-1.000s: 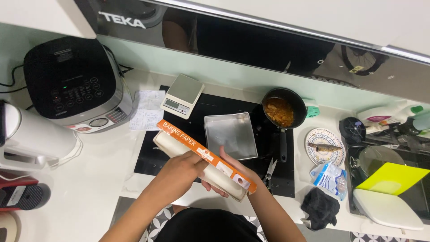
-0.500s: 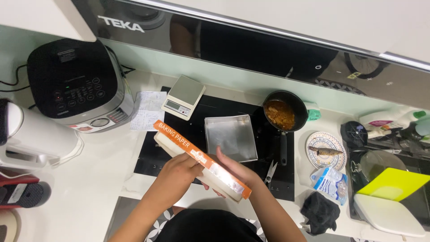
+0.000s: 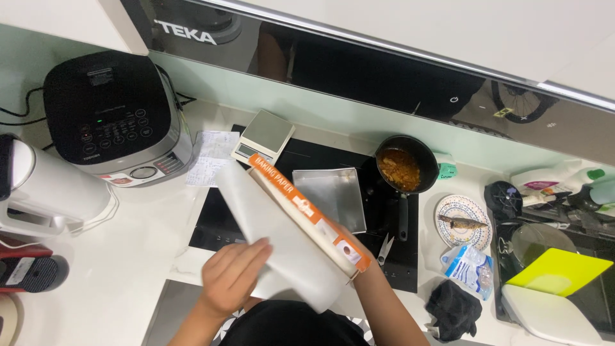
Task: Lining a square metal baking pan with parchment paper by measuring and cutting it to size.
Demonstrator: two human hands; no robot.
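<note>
The left hand (image 3: 234,275) has its grip pinched on the free edge of a white sheet of baking paper (image 3: 275,243), fingers curled over it near the body. The right hand (image 3: 355,250) is mostly hidden behind the long orange-edged paper box (image 3: 307,214), but its grip is evidently clasped around the near end of that box, which is held tilted above the surface (image 3: 147,237) and slants from the scale side down toward the person. A good length of sheet hangs out of the box, spread wide between the two hands; it is not torn off, and none of it lies in the square metal baking tin (image 3: 330,198), which sits bare on the black hob (image 3: 221,224) just beyond the box. So the paper is unrolled, while cutting and lining look undone. Around this stand a small digital scale (image 3: 264,136), a black pan of orange-brown food (image 3: 405,168), a patterned plate with a fish (image 3: 462,221), scissors (image 3: 384,247), a rice cooker (image 3: 112,118) and a white kettle (image 3: 45,192).
</note>
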